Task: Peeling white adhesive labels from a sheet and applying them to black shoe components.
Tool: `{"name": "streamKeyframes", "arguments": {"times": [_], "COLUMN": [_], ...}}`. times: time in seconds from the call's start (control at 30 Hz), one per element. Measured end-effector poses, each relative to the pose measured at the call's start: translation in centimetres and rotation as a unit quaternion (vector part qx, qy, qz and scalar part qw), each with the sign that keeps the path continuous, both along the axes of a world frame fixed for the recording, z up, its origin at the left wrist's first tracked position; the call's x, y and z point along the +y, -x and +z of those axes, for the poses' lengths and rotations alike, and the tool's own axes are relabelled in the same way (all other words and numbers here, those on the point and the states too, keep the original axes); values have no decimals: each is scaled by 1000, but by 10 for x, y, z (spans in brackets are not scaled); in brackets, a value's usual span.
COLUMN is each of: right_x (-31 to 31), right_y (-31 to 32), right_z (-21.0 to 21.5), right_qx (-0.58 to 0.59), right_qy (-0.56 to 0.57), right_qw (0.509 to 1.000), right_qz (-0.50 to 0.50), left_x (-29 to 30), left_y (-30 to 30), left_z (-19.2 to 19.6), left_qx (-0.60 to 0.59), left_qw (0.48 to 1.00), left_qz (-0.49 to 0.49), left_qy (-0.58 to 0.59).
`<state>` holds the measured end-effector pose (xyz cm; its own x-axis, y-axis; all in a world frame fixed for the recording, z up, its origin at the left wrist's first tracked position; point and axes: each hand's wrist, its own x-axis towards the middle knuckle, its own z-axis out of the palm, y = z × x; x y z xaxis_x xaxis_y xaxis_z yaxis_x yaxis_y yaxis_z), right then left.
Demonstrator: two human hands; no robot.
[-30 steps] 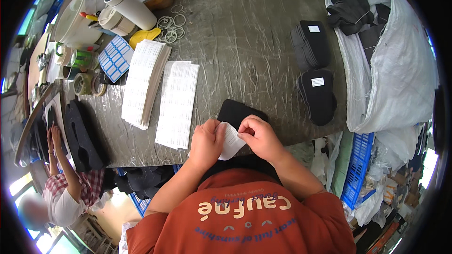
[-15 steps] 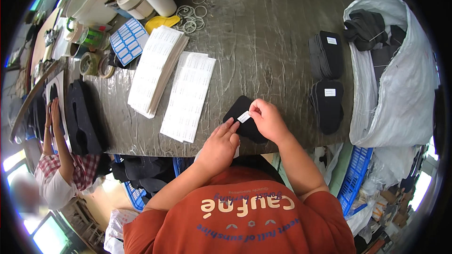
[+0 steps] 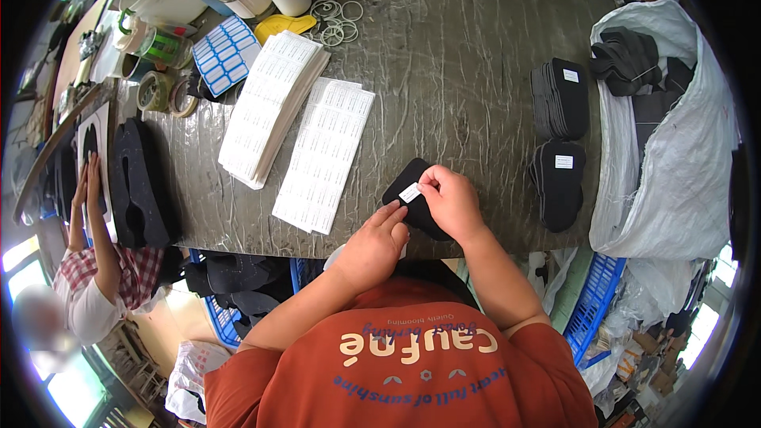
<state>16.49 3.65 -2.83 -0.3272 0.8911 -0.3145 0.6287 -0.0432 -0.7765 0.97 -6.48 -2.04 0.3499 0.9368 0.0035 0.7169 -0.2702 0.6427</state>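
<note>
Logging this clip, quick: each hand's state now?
Left hand: fingers extended by the white label; cannot tell whether it grips the paper beneath.
Right hand: closed, pinching the white label.

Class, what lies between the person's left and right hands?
In the head view, a small white label, pinched by the right hand, lies between them over a black pad.

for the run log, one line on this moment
right hand: pinching label | left hand: beside label | black pad: under label

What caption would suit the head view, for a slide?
Right hand pinching a white label over a black piece, left hand close beside.
</note>
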Motion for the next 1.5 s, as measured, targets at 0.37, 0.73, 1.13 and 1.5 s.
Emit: {"name": "streamKeyframes", "arguments": {"times": [0.37,0.73,1.13,1.5], "right_x": [-5,-16,-3,-9], "right_y": [1,5,3,4], "right_z": [-15,-40,-31,-39], "right_qx": [13,70,-30,24], "right_qy": [-41,-121,-322,-273], "right_qw": [998,983,946,957], "right_qz": [-35,-119,-30,-93], "left_x": [2,2,29,16], "left_y": [-6,-12,-8,8], "left_z": [2,-1,11,-8], "left_qx": [52,73,92,-148], "left_qw": [998,997,993,986], "left_qz": [-13,-12,-19,68], "left_qy": [32,14,65,36]}}
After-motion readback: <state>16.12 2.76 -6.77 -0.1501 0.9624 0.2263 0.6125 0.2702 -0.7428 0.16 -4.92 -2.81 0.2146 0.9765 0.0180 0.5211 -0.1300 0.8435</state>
